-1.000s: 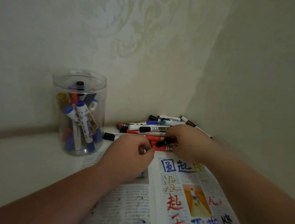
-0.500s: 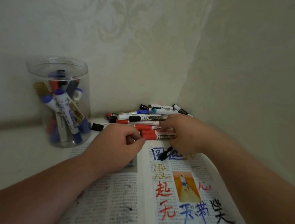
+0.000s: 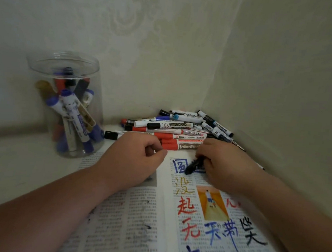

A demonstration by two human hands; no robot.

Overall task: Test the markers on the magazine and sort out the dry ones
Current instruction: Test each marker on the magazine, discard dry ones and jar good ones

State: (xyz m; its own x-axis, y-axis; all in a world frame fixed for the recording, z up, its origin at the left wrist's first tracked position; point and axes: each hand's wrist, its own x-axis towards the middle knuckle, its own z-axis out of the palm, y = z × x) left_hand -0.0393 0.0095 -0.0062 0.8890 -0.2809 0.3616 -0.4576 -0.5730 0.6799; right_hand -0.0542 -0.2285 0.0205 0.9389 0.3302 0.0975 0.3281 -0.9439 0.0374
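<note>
Pale corner surface: fingers of the right hand [image 3: 229, 167] grip a black marker [image 3: 192, 166], now lowered from the heap of whiteboard markers [image 3: 181, 127] to the open, scribbled magazine [image 3: 133, 213]. A test stroke seems imminent. The left hand [image 3: 132, 161] is curled, contents unclear; a clear plastic jar [image 3: 63, 76] stands left.

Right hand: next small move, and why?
Probably press the black marker to the magazine and draw a short stroke. The right hand grips it slanted, its lower end at the page beside the blue character, so a test mark seems due.
</note>
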